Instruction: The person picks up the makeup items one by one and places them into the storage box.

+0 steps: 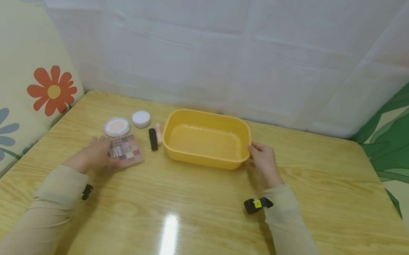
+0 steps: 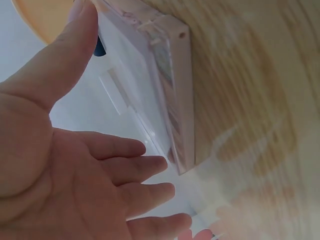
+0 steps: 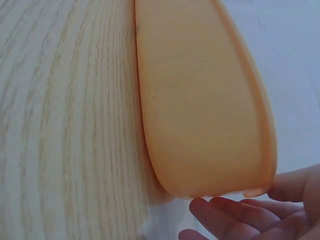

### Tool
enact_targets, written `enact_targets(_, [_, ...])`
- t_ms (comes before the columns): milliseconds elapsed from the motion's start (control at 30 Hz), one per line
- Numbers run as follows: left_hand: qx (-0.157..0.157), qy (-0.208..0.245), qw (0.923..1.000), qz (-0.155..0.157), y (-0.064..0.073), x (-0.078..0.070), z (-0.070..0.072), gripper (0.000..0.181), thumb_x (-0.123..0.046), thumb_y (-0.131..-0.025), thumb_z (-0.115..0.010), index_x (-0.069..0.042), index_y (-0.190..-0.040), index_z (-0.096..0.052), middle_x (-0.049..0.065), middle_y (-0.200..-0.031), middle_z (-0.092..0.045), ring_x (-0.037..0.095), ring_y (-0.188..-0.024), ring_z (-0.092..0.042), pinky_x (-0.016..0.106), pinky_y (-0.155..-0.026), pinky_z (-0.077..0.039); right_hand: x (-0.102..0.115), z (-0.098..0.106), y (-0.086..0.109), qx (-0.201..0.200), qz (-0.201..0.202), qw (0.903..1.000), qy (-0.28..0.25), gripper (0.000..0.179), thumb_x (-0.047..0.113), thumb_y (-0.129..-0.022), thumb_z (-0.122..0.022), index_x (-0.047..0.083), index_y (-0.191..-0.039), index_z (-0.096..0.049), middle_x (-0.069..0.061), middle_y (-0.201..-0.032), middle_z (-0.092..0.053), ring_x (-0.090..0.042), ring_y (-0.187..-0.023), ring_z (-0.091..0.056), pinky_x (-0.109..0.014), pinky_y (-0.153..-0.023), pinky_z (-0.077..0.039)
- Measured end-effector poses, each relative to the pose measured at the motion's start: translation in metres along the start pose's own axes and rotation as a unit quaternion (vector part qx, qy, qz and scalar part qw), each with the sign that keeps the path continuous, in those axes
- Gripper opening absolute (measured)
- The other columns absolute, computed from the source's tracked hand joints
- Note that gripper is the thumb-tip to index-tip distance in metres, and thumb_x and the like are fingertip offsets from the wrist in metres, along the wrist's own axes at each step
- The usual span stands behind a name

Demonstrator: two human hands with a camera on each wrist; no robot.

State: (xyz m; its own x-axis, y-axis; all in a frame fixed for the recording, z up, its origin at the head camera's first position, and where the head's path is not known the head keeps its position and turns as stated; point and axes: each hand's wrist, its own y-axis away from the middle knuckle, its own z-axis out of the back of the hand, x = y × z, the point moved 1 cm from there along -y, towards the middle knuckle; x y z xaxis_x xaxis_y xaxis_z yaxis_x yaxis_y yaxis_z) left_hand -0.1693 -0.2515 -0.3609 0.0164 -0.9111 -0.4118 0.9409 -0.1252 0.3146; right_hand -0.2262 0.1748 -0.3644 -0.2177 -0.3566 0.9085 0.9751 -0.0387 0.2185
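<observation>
My left hand is at the left side of an eyeshadow palette with a clear lid, which lies on the table. In the left wrist view its thumb and spread fingers stand around the palette, not closed on it. At the right end of a yellow plastic basin, my right hand pinches the rim. The right wrist view has the thumb at the rim of the basin and the fingers against its outer end. The basin has nothing in it.
Behind the palette lie a round powder compact and a round white-lidded jar. A black tube and a pink tube lie beside the basin's left end. A white cloth hangs along the table's back edge.
</observation>
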Motion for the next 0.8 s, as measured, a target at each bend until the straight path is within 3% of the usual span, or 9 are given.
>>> enact_targets(267, [0.011, 0.008, 0.9999, -0.004, -0.001, 0.003, 0.0, 0.091, -0.022, -0.086, -0.074, 0.029, -0.135, -0.016, 0.052, -0.139, -0.01, 0.068, -0.128, -0.004, 0.069, -0.107, -0.007, 0.0, 0.0, -0.001, 0.002, -0.004, 1.0, -0.001, 0.042, 0.014, -0.104, -0.042, -0.004, -0.142, -0.043, -0.022, -0.141, -0.048, -0.024, -0.11, -0.053, -0.029, -0.077, -0.05])
enact_targets(500, [-0.011, 0.02, 0.9997, -0.01, -0.006, 0.008, -0.002, 0.087, -0.021, -0.08, -0.08, 0.029, -0.128, -0.027, 0.049, -0.126, -0.035, 0.06, -0.118, -0.036, 0.065, -0.104, -0.028, -0.001, 0.0, -0.001, -0.001, -0.002, 1.0, 0.002, 0.042, 0.015, -0.104, -0.043, -0.004, -0.141, -0.045, -0.022, -0.139, -0.05, -0.024, -0.109, -0.054, -0.028, -0.075, -0.05])
enact_targets(800, [-0.025, 0.028, 0.9989, 0.029, -0.007, 0.011, -0.007, 0.102, -0.027, -0.078, -0.082, 0.031, -0.132, -0.019, 0.05, -0.125, -0.026, 0.059, -0.113, -0.039, 0.066, -0.101, -0.032, -0.001, -0.001, -0.002, -0.003, -0.005, 0.9999, -0.009, 0.042, 0.016, -0.104, -0.043, -0.004, -0.141, -0.045, -0.022, -0.138, -0.051, -0.025, -0.111, -0.053, -0.029, -0.076, -0.05])
